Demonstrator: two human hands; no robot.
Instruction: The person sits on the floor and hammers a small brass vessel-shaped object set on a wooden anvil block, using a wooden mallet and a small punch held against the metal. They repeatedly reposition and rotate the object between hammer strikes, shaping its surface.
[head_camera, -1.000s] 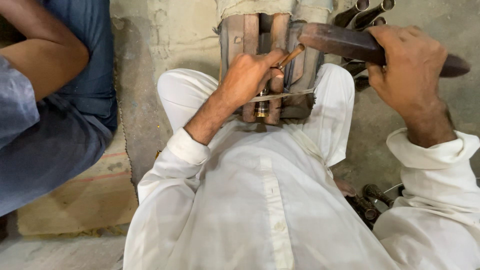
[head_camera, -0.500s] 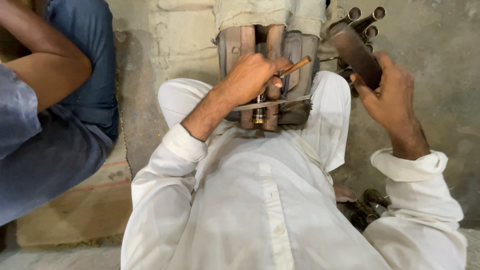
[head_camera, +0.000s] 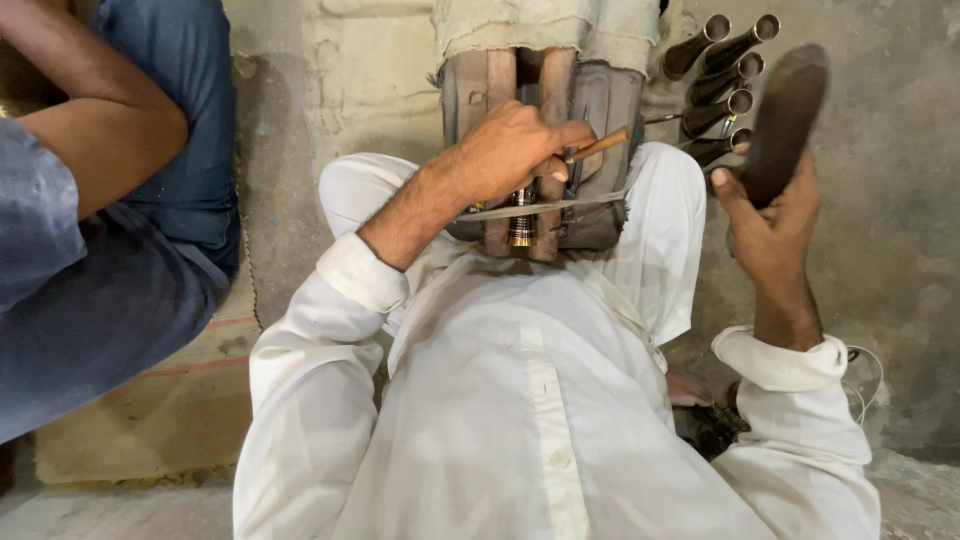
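Wooden-handled slim metal tool (head_camera: 600, 146) sits pinched in the left hand (head_camera: 510, 150), its tip steadied on the brown block-shaped wooden clamp (head_camera: 545, 150) between the knees. Right of the clamp, the right hand (head_camera: 765, 225) wraps closed around a dark wooden mallet (head_camera: 785, 120), raised clear, seemingly for striking.

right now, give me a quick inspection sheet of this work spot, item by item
surface: rough concrete floor, dusty; a worn mat lies at the left.
job's things: a wooden block fixture stands between the knees with a small brass piece set in it; a thin wooden-handled tool is set against it; a dark wooden mallet is raised.
clutter: a bunch of dark metal tubes lies beside the fixture; dark small parts lie by the right elbow, too dim to identify.
grips: left hand closed on the thin tool; right hand closed on the mallet.
cables: a thin white cord near the right cuff.
surroundings: another person's arm at the left.
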